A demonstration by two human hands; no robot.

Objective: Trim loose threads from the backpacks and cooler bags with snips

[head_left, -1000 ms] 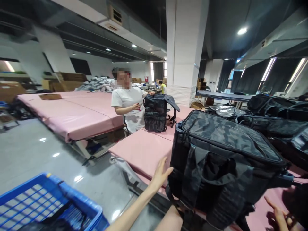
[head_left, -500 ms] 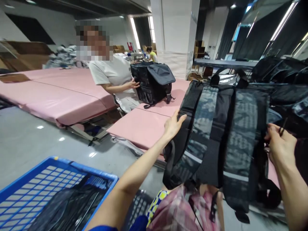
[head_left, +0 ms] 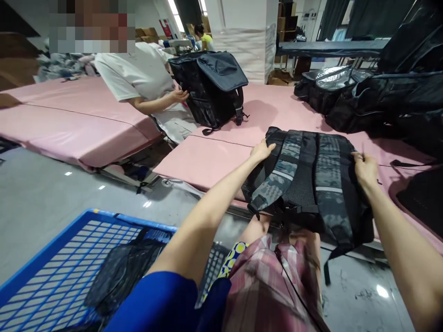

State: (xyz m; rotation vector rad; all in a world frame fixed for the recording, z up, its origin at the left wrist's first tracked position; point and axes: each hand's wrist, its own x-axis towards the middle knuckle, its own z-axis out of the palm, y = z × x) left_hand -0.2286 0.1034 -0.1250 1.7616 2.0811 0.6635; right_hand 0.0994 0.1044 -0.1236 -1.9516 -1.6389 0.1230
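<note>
Fingers of left hand (head_left: 262, 151) and right hand (head_left: 366, 168), partly hidden, grasp black camouflage fabric backpack (head_left: 305, 186), flat pink tabletop (head_left: 272, 108) extending beyond them.

The left hand (head_left: 261, 151) has its fingers partly hidden behind the camouflage backpack (head_left: 304, 180) — whose far side I cannot inspect. Blue basket (head_left: 44, 255): cut off left and below. White-shirted co-worker (head_left: 138, 74): head blurred. Person in yellow (head_left: 206, 42) — too small to assess.
</note>
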